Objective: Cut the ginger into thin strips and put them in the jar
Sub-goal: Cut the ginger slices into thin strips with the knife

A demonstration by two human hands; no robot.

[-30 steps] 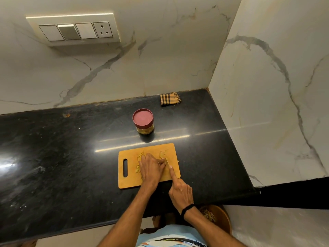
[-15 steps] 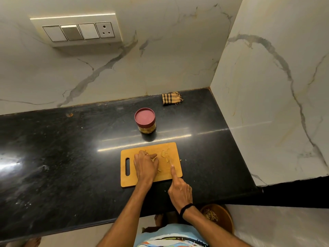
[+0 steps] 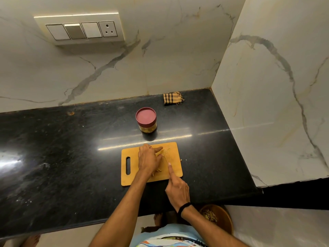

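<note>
black polished stone makes up the counter (image 3: 71, 157), which runs into a corner of veined marble walls. an orange-brown cutting board (image 3: 173, 147) lies near the counter's front edge, toward its right end, with its handle slot on the left. the left hand (image 3: 148, 160) rests palm down on the board, its fingers bent over the ginger (image 3: 160, 153) and holding it down, the forefinger reaching out to the right. a few cut strips (image 3: 156, 172) lie on the board just below that hand. the right hand (image 3: 178, 189), a dark band (image 3: 184, 206) on its wrist, is wrapped round the handle of a knife (image 3: 166, 158); the handle is hidden in the grip, and the forefinger lies straight along the back of the thin blade, which meets the ginger just beside the left hand's fingers. behind the board, apart from it, stands the jar (image 3: 146, 122), upright with its red lid on. a checked cloth (image 3: 173, 98) lies at the counter's back right corner against the wall. a switch plate (image 3: 80, 29) is mounted on the back wall. below the front edge sits a brown bowl (image 3: 224, 220) holding pale scraps.
</note>
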